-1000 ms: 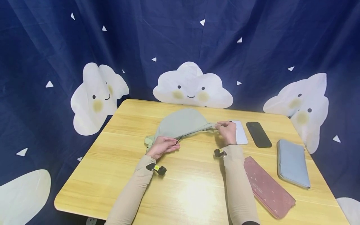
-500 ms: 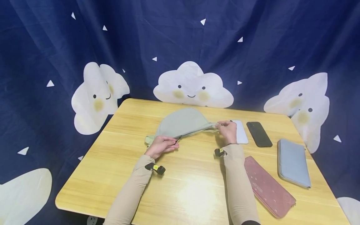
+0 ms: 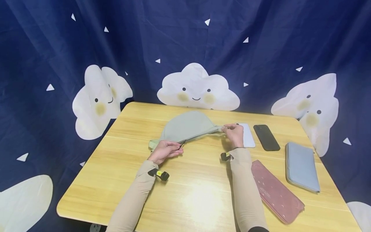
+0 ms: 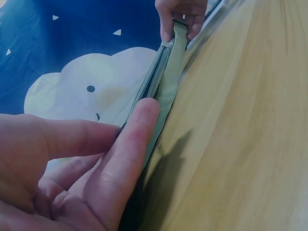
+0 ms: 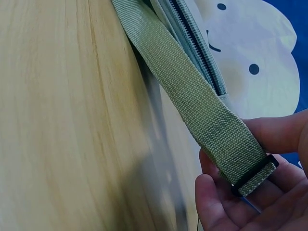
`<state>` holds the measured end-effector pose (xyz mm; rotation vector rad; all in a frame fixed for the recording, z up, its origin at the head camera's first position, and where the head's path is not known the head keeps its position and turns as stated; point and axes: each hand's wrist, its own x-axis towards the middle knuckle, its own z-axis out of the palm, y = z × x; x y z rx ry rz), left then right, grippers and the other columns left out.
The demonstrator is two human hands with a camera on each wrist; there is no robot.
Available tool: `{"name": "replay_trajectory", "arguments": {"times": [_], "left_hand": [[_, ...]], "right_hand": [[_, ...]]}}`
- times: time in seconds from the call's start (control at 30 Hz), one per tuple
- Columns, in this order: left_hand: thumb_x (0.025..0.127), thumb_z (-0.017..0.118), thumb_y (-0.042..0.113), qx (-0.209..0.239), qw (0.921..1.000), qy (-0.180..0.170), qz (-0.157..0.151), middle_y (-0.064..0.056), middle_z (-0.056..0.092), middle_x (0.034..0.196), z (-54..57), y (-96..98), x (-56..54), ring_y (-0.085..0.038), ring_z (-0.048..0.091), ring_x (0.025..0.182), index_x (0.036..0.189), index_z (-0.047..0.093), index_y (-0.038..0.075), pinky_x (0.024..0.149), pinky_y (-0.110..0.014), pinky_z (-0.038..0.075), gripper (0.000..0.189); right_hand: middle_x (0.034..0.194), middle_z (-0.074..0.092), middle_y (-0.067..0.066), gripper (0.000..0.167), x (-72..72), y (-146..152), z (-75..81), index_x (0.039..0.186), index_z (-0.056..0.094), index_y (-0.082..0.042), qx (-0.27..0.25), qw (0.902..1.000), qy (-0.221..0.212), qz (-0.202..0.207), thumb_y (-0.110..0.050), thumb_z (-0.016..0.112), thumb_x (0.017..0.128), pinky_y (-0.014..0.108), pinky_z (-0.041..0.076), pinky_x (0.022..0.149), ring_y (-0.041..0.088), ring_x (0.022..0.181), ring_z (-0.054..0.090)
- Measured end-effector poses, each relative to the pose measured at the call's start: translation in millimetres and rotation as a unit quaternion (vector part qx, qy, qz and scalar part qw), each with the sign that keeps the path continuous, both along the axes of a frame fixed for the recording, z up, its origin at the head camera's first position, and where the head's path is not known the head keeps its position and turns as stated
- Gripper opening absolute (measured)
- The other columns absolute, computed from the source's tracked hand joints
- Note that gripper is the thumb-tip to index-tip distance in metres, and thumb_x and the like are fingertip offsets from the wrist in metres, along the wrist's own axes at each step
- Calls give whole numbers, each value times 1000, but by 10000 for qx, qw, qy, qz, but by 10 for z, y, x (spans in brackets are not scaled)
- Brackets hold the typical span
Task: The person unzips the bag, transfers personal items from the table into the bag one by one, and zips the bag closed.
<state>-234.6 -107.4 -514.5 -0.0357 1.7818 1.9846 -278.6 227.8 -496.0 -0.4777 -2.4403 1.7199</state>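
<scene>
A pale grey-green half-moon bag [image 3: 188,125] lies on the table with its zipped straight edge towards me. My left hand [image 3: 166,150] is at the left part of that edge, and its thumb and fingers pinch a small dark zipper pull [image 3: 182,145], mostly covered by the fingers in the left wrist view. With my right hand [image 3: 234,134] I grip the bag's right end. There, in the right wrist view, a green woven strap [image 5: 207,115] with a black slider buckle [image 5: 255,175] lies across my fingers. Beside it runs the zipper [image 5: 195,45], a dark band between its toothed edges.
Right of the bag lie a white phone [image 3: 248,136], partly behind my right hand, and a black phone [image 3: 266,138]. A blue zipped wallet [image 3: 302,167] and a dusky pink pouch [image 3: 276,191] lie nearer on the wooden table [image 3: 116,183]. A dark blue curtain [image 3: 139,38] hangs behind.
My left hand has shifted very slightly left with the zipper pull. The right hand keeps its hold on the bag's end, and the other things lie where they were.
</scene>
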Motion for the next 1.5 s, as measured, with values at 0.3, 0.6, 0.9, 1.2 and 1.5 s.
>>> {"name": "replay_trajectory", "arguments": {"times": [0.3,0.6,0.9,1.2,1.5], "left_hand": [[100,59,-1,-14,10000,38,10,-25,75,112,26,-36,33,-16,79,90,131,57,-16,86,-25,59,35],[100,59,-2,-80,10000,49,33,-26,74,112,31,-71,59,-18,79,91,131,57,-17,85,-25,60,34],[100,58,-3,-88,9998,162,49,-27,74,112,29,-112,92,-16,79,89,131,56,-18,85,-25,60,35],[100,59,-2,-45,9999,159,32,-22,77,106,10,-148,95,-15,79,87,130,56,-18,83,-24,60,34],[100,58,-3,-23,9998,125,122,-22,77,106,6,-196,104,-16,79,88,130,56,-19,85,-26,60,34]], "right_hand": [[131,69,22,32,-21,8,-7,121,73,-1,24,10000,-23,-1,-17,69,94,48,49,109,38,121,64],[129,70,22,31,-31,-7,-9,120,73,-1,-31,10000,-3,-31,-16,70,94,46,50,105,36,116,65],[119,74,22,29,-36,6,-23,118,75,-2,51,9999,43,-112,-17,70,94,36,53,93,31,101,70],[118,74,22,28,-28,6,-25,117,75,-3,44,9999,23,-116,-18,70,94,34,54,89,29,95,71],[123,72,23,29,-13,27,-29,121,74,-1,-42,9998,123,-124,-15,69,96,38,54,92,37,99,71]]}}
